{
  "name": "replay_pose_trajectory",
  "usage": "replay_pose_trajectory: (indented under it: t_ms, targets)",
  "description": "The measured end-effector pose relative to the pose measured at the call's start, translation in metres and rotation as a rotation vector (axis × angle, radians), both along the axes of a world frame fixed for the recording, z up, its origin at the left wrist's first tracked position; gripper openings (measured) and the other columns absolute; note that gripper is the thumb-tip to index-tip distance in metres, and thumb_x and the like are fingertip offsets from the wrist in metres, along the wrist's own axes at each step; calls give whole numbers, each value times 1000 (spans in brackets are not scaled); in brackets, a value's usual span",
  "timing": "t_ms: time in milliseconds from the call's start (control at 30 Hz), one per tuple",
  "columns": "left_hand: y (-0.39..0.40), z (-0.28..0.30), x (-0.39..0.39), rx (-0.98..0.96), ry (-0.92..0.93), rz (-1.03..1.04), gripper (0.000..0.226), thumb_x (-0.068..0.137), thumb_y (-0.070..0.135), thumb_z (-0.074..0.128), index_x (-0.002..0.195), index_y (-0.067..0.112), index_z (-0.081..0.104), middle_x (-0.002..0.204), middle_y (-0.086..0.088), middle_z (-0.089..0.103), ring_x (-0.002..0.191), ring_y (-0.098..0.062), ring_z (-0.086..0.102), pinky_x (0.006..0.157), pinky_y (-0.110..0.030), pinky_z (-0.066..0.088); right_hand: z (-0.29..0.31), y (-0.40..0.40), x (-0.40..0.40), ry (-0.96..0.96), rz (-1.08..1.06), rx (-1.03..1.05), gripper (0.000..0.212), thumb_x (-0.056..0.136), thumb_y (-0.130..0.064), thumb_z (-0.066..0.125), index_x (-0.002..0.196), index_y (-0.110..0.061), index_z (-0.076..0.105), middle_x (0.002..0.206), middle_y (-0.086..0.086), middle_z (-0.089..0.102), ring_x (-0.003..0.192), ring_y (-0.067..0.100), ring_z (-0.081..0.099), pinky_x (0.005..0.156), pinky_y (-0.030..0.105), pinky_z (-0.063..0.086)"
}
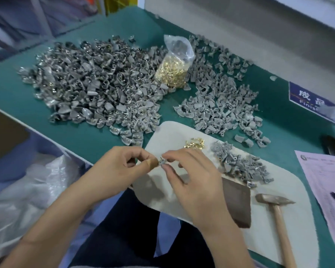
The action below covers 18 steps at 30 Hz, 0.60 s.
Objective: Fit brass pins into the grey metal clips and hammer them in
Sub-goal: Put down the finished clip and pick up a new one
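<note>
Both hands meet above the near left corner of a white mat (290,192). My left hand (116,171), thumb wrapped in tan tape, pinches a small grey metal clip (162,162). My right hand (190,176) pinches at the same clip with thumb and forefinger; a glint of brass shows there. Loose brass pins (194,143) lie on the mat just beyond my fingers. A small heap of grey clips (240,163) sits on the mat to the right. A hammer (277,215) with a wooden handle lies at the mat's right side.
A big pile of clips (93,88) and a second pile (220,101) cover the green table. Between them stands a clear bag of brass pins (172,72). A dark metal block (238,202) lies on the mat. Papers with a pen (329,190) lie far right.
</note>
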State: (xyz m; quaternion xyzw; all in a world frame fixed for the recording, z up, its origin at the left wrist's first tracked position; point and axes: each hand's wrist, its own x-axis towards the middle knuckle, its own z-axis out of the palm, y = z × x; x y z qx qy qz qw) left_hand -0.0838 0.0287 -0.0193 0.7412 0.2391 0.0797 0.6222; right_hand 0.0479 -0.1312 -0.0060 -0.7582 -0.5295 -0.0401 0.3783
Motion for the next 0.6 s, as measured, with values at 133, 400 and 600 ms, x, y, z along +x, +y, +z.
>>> replay_pose_trajectory:
  t_ms: [133,400,600]
  targets:
    - [19,-12,-21,141,8,167,21,84,52,68,83,32,74,62,-1,65,52,-3,44,56,-20,36,-5,37,-16,50,24,-121,11,90,-21,73,101,-24,73,95,-13,71,87,11,60,77,36,51]
    - [35,-24,-41,433,137,251,5,84,44,71,83,41,68,87,20,63,85,2,60,70,-22,47,-17,77,-33,27,26,-360,12,87,-25,70,95,-33,74,93,-17,71,88,12,54,74,32,48]
    - [30,-28,-35,589,152,311,10,84,46,71,87,37,67,86,17,60,82,1,57,68,-30,50,-22,84,-29,56,-5,-387,13,89,-22,71,95,-33,71,93,-15,65,93,13,52,78,33,47]
